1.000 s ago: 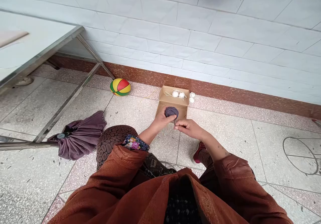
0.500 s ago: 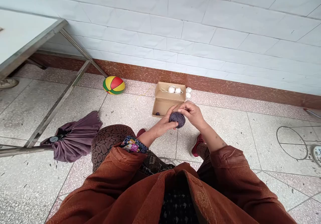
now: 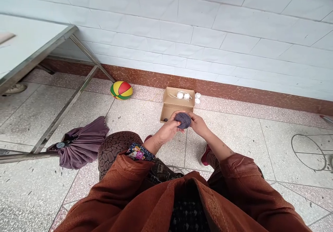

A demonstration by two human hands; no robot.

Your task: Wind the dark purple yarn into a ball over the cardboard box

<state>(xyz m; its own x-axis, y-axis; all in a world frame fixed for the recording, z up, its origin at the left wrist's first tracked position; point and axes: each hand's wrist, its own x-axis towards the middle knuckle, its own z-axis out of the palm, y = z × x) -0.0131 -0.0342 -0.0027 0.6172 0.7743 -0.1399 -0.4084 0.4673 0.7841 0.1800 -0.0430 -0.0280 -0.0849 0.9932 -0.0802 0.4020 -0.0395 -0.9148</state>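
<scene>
A dark purple-grey ball of yarn [image 3: 183, 120] is held up between both hands, above the floor. My left hand [image 3: 168, 130] wraps its left side, thumb across the front. From the right, my right hand [image 3: 199, 123] grips the ball's edge; its fingertips are partly hidden behind the yarn. Just beyond the hands, an open cardboard box [image 3: 164, 109] lies on the floor. White yarn balls [image 3: 180, 94] with loose strands rest in its lid half, and a small dark piece [image 3: 165, 120] sits in the lower half, partly covered by the hands.
More white balls [image 3: 197, 98] lie right of the box by the wall. A colourful ball [image 3: 121, 90] is near the table leg. A folded purple umbrella [image 3: 83, 143] leans at the metal-framed table [image 3: 33, 58]. A wire ring frame [image 3: 308, 152] stands at right.
My right hand has come down from pinching at the top of the yarn ball to holding its right side. The ball has turned and risen slightly. The view has shifted a little.
</scene>
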